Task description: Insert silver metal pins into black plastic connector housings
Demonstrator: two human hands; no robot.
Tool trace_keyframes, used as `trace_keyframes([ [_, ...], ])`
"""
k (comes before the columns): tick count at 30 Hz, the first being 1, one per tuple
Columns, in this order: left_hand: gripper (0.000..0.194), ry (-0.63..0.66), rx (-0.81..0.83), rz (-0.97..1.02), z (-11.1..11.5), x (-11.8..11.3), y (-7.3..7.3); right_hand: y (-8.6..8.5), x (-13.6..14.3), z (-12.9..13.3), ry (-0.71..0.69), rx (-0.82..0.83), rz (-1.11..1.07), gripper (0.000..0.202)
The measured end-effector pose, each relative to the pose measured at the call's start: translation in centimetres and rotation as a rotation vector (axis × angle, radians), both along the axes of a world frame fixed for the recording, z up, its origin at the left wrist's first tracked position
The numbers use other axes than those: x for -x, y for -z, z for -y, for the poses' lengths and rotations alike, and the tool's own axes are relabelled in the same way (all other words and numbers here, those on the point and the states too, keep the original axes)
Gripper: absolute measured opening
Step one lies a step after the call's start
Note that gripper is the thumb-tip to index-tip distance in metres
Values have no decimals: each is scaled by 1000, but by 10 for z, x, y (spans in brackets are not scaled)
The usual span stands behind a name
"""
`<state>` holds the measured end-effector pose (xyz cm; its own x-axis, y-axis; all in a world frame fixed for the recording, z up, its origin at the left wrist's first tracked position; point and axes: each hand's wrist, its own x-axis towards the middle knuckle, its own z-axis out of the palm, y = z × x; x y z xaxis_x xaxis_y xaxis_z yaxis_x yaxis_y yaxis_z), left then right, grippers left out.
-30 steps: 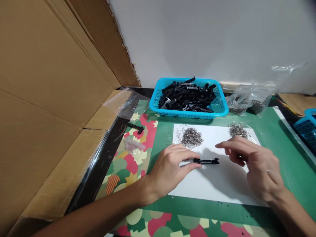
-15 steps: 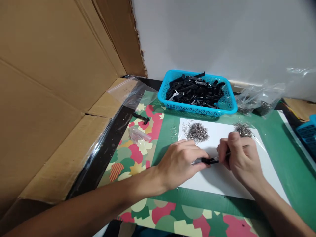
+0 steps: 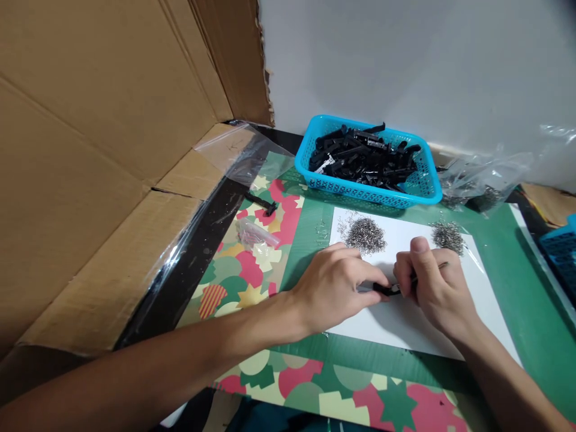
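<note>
Pinched between the thumb and fingers of my left hand (image 3: 339, 288) is a small black plastic part (image 3: 382, 289), held low over a white sheet (image 3: 369, 321). My right hand (image 3: 434, 285) is closed with the thumb up, around a thin tool (image 3: 443, 265) whose end sticks out behind the fingers; its kind is hidden. The right fingertips meet the right end of the black part. Beyond my hands lie two piles of tiny silvery metal pieces, a left pile (image 3: 366, 235) and a right pile (image 3: 447, 237).
A blue basket (image 3: 369, 195) full of black plastic parts stands at the back. Clear plastic bags (image 3: 488, 180) lie to its right. One loose black part (image 3: 263, 203) and a small bag (image 3: 256, 234) rest on the left. Cardboard (image 3: 112, 246) walls the left side.
The view has shifted slightly, so the basket and sheet appear a little further right. Both hands keep their grip, with the black part between them.
</note>
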<state>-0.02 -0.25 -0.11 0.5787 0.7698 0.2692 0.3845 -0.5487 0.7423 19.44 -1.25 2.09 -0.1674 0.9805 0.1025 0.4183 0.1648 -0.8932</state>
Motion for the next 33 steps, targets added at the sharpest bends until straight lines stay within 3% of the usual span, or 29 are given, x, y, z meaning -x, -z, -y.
trace_keyframes([
  [21, 14, 112, -68, 45, -1, 1, 5, 1, 10, 5, -17, -30, 114, 82],
  [27, 7, 23, 17, 86, -1, 4, 1, -14, -14, -3, 25, 30, -98, 82],
  [29, 9, -29, 60, 96, -1, 5, -2, -23, -32, -13, 100, -42, -141, 83],
  [33, 7, -101, 178, 105, -1, 8, -6, -32, -74, -33, 234, -436, 60, 62],
])
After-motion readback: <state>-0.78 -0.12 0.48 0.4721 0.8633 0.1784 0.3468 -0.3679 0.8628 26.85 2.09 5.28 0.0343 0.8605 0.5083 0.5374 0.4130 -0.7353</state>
